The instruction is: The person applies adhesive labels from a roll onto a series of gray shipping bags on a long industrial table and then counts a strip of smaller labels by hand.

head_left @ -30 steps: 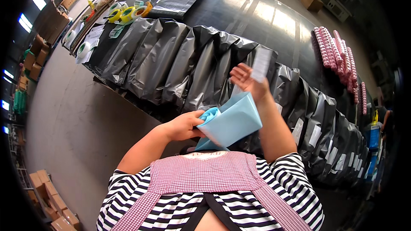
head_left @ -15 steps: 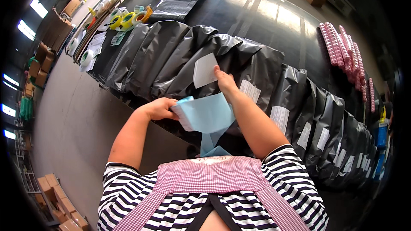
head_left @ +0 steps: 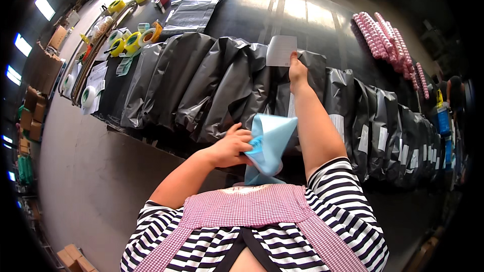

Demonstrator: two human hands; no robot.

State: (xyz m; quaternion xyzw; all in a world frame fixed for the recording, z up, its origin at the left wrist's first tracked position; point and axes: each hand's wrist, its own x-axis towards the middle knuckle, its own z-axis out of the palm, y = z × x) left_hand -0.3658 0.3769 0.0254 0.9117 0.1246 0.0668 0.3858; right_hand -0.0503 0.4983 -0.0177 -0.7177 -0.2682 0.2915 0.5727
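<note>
A: Saw what in the right grip?

B: Saw 1 white label [head_left: 281, 50], clamped at the lower right corner in the right hand [head_left: 298, 74]. Found it held up over the row of black mailing bags [head_left: 229, 78], toward the far side of the desk [head_left: 252, 7]. Could not tell whether touching the plastic or apart from it.

A: And in the left grip?

B: Saw the left hand [head_left: 228, 149] closed about the left side of a light-blue backing roll [head_left: 275, 133], near the pink checked apron [head_left: 242, 209]. Saw a loose length hanging below, toward the apron. Could not make out every fingertip.

A: Judged the corner hold sound?

B: Judged so. Left most of the label's face uncovered. Would have kept the label flat and clear of creased plastic, to avoid a fold or a stray catch.

A: Advised what for the roll?

B: Advised a hold snug enough to prevent unwinding, yet gentle enough to spare the coil. Would also have kept the loose length away from the other arm.

A: Noticed anything else nearby?

B: Noticed attached labels [head_left: 363, 138] on bags to the right, and yellow tape rolls [head_left: 132, 42] at the desk's left end, well apart from the 2 hands.
</note>
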